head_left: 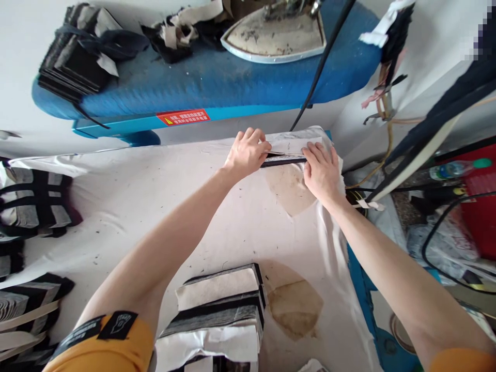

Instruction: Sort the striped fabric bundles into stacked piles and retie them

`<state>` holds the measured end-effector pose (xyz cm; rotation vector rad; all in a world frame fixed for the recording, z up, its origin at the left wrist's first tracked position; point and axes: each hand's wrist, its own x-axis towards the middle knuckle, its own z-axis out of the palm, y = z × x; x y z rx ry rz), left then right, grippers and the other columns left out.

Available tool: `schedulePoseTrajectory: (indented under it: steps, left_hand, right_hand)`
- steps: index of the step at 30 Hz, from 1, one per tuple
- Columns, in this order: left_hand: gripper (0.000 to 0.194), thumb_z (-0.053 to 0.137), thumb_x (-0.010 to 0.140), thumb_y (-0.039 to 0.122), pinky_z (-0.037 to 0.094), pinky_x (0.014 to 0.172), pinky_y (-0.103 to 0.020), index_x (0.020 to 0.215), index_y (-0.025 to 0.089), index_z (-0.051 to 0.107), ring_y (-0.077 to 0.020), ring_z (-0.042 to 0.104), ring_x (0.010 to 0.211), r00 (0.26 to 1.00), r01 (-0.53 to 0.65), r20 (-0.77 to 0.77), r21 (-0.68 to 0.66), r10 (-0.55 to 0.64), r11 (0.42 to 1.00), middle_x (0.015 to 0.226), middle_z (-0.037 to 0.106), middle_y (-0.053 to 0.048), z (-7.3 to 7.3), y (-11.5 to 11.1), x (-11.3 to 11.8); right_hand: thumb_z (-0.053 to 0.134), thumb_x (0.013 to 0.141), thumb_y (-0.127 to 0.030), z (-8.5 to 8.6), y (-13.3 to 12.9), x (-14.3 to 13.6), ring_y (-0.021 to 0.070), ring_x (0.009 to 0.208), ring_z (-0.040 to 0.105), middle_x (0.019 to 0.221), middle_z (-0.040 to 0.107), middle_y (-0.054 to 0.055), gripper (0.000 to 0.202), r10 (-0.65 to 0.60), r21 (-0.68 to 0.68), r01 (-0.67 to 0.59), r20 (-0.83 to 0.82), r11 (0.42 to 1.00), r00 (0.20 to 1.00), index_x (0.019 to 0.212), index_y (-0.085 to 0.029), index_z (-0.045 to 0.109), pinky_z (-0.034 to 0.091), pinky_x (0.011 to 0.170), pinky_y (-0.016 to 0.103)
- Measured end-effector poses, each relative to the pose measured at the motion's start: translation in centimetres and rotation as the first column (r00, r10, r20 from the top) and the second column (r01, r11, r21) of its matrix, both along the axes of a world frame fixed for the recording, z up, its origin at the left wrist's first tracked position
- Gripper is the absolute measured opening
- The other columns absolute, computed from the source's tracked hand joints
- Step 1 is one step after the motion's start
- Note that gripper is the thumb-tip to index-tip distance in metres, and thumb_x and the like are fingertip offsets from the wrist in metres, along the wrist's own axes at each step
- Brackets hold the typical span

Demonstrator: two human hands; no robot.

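Observation:
Near the far right edge of the cloth-covered table point(186, 206), a white strip point(292, 145) lies over a dark fabric strip point(284, 161). My left hand point(250, 152) has its fingers curled in a pinch at the left end of these strips. What exactly sits between those fingertips is too small to tell. My right hand point(322, 170) rests on the right end of the strips, palm down, fingers extended and flat. Close to the front of the table stands a stack of black, grey and white fabric pieces point(217, 310).
An iron point(277, 36) rests on a blue padded board point(194, 77) behind the table, beside a black fabric bundle point(77, 62) and scraps. Tied fabric bundles point(34, 199) lie at the left. Hanging cables, a bottle point(457, 169) and plastic bags are at the right.

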<state>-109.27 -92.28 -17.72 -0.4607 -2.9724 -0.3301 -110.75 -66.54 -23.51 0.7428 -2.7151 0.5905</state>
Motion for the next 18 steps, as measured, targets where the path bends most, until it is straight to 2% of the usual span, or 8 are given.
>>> schedulePoseTrajectory:
  steps: [5, 9, 11, 14, 16, 18]
  left_hand:
    - [0.028, 0.048, 0.101, 0.027, 0.044, 0.098, -0.052, 0.114, 0.021, 0.072, -0.0351, 0.056, 0.118, 1.0, -0.013, -0.003, 0.012, 0.013, 1.0, 0.123, 0.065, -0.015, 0.1, 0.0, 0.3]
    - [0.028, 0.056, 0.096, 0.028, 0.043, 0.099, -0.051, 0.119, 0.02, 0.07, -0.0354, 0.057, 0.119, 0.998, 0.059, 0.011, 0.01, -0.059, 0.998, 0.125, 0.065, -0.015, 0.6, 0.6, -0.1]
    - [0.026, 0.05, 0.098, 0.022, 0.043, 0.097, -0.049, 0.113, 0.021, 0.072, -0.0334, 0.06, 0.114, 0.995, 0.096, 0.042, -0.031, -0.095, 0.995, 0.118, 0.069, -0.014, 0.7, 0.8, -0.5]
    - [0.038, 0.037, 0.101, 0.017, 0.044, 0.096, -0.048, 0.106, 0.023, 0.074, -0.0304, 0.064, 0.109, 0.99, 0.136, 0.047, -0.097, -0.131, 0.986, 0.112, 0.072, -0.012, 0.4, 0.8, -0.4]
    - [0.044, 0.031, 0.102, 0.015, 0.043, 0.098, -0.048, 0.112, 0.023, 0.074, -0.0299, 0.064, 0.112, 0.988, 0.154, 0.028, -0.125, -0.152, 0.98, 0.118, 0.073, -0.012, -0.2, 0.6, 0.3]
    - [0.048, 0.03, 0.102, 0.013, 0.042, 0.105, -0.05, 0.128, 0.02, 0.069, -0.0308, 0.062, 0.122, 0.986, 0.164, 0.016, -0.142, -0.164, 0.976, 0.132, 0.069, -0.014, -0.9, 0.5, 1.6]
  right_hand:
    - [0.041, 0.101, -0.02, 0.2, -0.2, 0.0, 0.0279, 0.151, 0.044, 0.156, 0.056, 0.007, 0.047, -0.017, -0.003, 0.017, 0.016, 1.0, 1.0, 0.144, -0.023, 0.059, 0.025, 0.127, 0.059]
    - [0.04, 0.101, -0.019, 0.2, -0.3, -0.1, 0.0283, 0.151, 0.044, 0.155, 0.056, 0.008, 0.046, -0.016, -0.008, 0.017, 0.024, 1.0, 1.0, 0.143, -0.022, 0.059, 0.024, 0.127, 0.059]
    - [0.04, 0.1, -0.019, 0.0, -0.2, -0.1, 0.0282, 0.151, 0.043, 0.156, 0.055, 0.009, 0.047, -0.013, -0.011, 0.013, 0.033, 1.0, 0.999, 0.143, -0.022, 0.058, 0.024, 0.128, 0.059]
    - [0.041, 0.099, -0.018, -0.1, -0.2, -0.1, 0.0279, 0.152, 0.042, 0.157, 0.055, 0.009, 0.047, -0.012, -0.012, 0.013, 0.034, 1.0, 0.999, 0.144, -0.022, 0.057, 0.023, 0.128, 0.059]
    - [0.042, 0.099, -0.018, -0.2, -0.1, 0.0, 0.0284, 0.152, 0.041, 0.157, 0.054, 0.009, 0.048, -0.007, -0.008, 0.008, 0.028, 1.0, 1.0, 0.145, -0.022, 0.056, 0.023, 0.127, 0.061]
    - [0.043, 0.098, -0.018, -0.2, -0.1, 0.1, 0.0289, 0.153, 0.04, 0.159, 0.052, 0.01, 0.049, 0.005, -0.003, -0.005, 0.02, 1.0, 1.0, 0.146, -0.021, 0.055, 0.023, 0.127, 0.062]
